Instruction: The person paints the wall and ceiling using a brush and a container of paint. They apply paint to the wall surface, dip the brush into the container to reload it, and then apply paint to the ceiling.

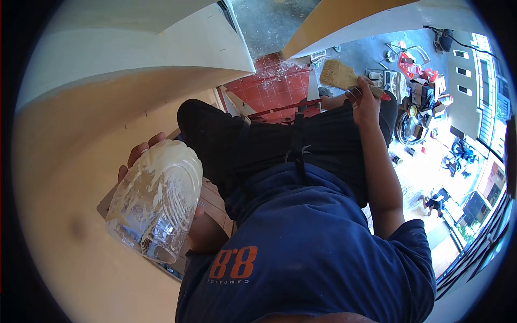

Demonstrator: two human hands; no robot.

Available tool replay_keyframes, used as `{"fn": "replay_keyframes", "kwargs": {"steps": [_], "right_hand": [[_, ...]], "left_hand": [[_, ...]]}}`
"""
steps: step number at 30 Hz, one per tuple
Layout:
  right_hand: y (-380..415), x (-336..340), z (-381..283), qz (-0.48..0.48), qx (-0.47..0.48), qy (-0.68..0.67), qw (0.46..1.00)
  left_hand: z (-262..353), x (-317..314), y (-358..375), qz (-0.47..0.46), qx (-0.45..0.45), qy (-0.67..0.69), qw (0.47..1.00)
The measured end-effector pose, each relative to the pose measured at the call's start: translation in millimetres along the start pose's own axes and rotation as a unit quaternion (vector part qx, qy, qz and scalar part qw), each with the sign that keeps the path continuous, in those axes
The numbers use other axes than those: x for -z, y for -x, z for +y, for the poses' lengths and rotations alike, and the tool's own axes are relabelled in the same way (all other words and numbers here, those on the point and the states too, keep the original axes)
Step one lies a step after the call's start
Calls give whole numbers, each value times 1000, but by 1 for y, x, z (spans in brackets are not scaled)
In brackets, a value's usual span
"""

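Observation:
My left hand [141, 153] holds a clear plastic jar [156, 202], tilted over at the left beside the cream wall. Pale, creamy smears coat the jar's sides and are thickest near its upper end. A few of my fingertips show behind the far edge; the jar covers the rest of the hand. Above my right thigh, my right hand [366, 103] is closed around the handle of a wide paintbrush [337, 75]. Its tan bristles point up and left, away from the jar, and the handle ends in a red tip.
My legs straddle what looks like a ladder [235, 101] with a red bar. Far below lies a red tiled floor [264, 81] with white flecks. A cream wall [70, 177] curves close on my left. Boxes [423, 91], cables and a person [433, 203] are at the lower right.

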State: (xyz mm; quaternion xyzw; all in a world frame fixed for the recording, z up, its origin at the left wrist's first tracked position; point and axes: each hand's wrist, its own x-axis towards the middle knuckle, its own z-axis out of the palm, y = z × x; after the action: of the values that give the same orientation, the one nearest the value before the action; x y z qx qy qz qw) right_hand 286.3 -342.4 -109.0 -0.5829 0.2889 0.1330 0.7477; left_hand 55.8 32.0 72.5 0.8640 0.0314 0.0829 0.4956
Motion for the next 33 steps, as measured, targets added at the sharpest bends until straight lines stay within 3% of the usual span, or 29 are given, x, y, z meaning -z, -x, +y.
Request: {"fn": "replay_keyframes", "kwargs": {"steps": [10,12,17,21,23,25,29,31,33], "right_hand": [[-6,1,-8,12,44,-46,998],[-8,7,-18,23,81,-94,992],[21,43,-71,57,179,-157,970],[62,99,-95,114,238,-179,948],[85,132,-106,121,227,-181,949],[116,158,-119,188,213,-181,942],[156,219,-108,221,270,-197,916],[170,225,-106,295,262,-186,900],[181,235,-101,307,263,-189,895]], "left_hand": [[-6,-8,-15,-68,-109,-179,976],[-7,-47,-22,198,-155,-5,968],[29,-62,-54,63,-216,33,974],[45,-61,-82,-50,-303,88,947],[56,-65,-93,-59,-315,72,944],[64,-71,-105,-70,-357,54,930],[75,-74,-107,-107,-346,33,932],[72,-80,-117,-131,-344,40,929],[72,-87,-122,-124,-366,61,920]]}}
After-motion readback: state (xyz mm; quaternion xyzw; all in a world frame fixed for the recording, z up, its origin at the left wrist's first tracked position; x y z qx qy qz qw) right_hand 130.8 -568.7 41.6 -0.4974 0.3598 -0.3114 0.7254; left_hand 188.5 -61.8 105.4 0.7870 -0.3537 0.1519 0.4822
